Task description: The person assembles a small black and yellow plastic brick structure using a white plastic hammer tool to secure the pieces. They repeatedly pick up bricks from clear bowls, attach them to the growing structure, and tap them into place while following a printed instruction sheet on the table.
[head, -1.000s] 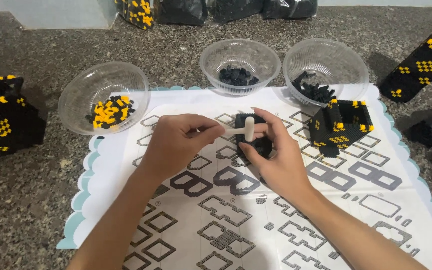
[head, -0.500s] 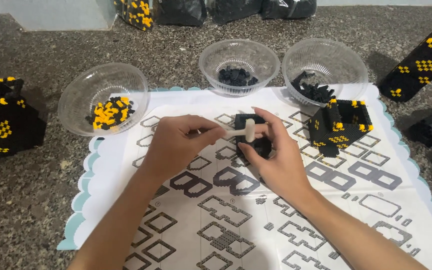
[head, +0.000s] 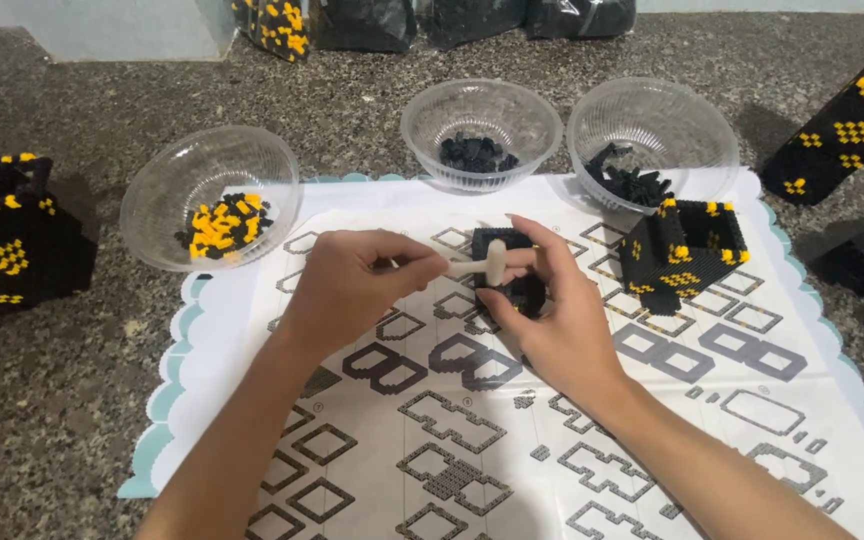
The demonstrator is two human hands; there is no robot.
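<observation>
- At the far left, on the speckled stone floor (head: pixel 72 400), a black block model with yellow spots (head: pixel 7 240) stands apart from the paper.
- A clear plastic bowl (head: pixel 157 190) near it holds yellow and black small bricks (head: pixel 220 222); the bowl touches the left far corner of the instruction sheet (head: pixel 432 440), which is printed with grey outlines of shapes.
- The left hand (head: pixel 352 285) is over the sheet, with fingers closed around the handle of a small white hammer tool (head: pixel 484 264); the head of the tool is just beside the black piece.
- The right hand (head: pixel 552 320) grasps a small black brick assembly (head: pixel 512 280) between thumb and fingers, in the middle of the sheet, a little raised, I think.
- Far behind, the middle bowl (head: pixel 427 115) contains black bricks, and the next bowl (head: pixel 697 115) to the right also has black pieces.
- Near that bowl, on the sheet, a black box-shaped model with yellow corners (head: pixel 687 255) stands.
- At the right edge, more black models (head: pixel 842 130) lie on the floor.
</observation>
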